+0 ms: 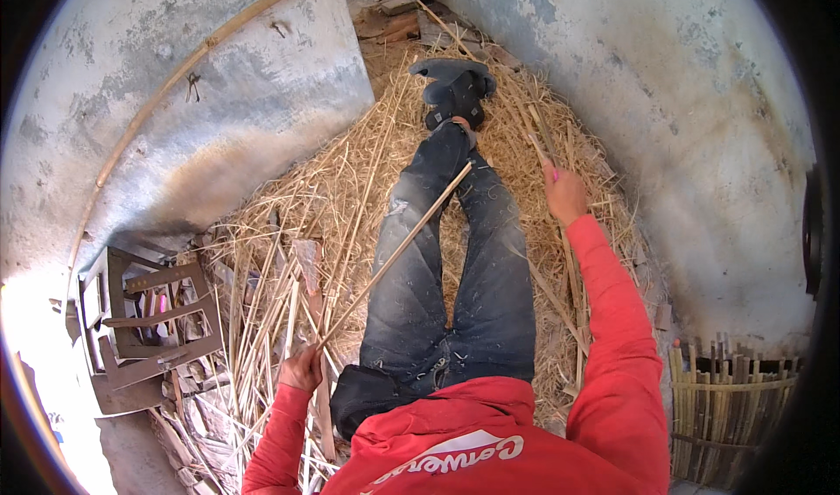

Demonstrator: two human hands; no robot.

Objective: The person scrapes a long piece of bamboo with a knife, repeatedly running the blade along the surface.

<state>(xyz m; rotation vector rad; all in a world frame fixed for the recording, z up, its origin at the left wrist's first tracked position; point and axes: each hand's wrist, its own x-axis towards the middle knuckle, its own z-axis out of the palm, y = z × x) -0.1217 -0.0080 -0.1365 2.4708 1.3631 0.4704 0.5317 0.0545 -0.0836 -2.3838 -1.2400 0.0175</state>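
My left hand (302, 369) is closed round the lower end of a long, pale bamboo strip (398, 250). The strip slants up to the right across my outstretched legs, and its far end lies over my shins. Out to the right, my right hand (565, 194) grips a slim knife (541, 149) with a bit of pink showing at the handle. Its blade points away from me over the shavings and is apart from the strip. My fingers hide most of the handle.
Curly shavings (350, 175) cover the floor around my legs. Several loose bamboo strips (249, 320) lie at the left, beside a broken dark wooden frame (153, 315). A slatted bamboo basket (731, 416) stands lower right. A curved pole (144, 114) leans along the left wall.
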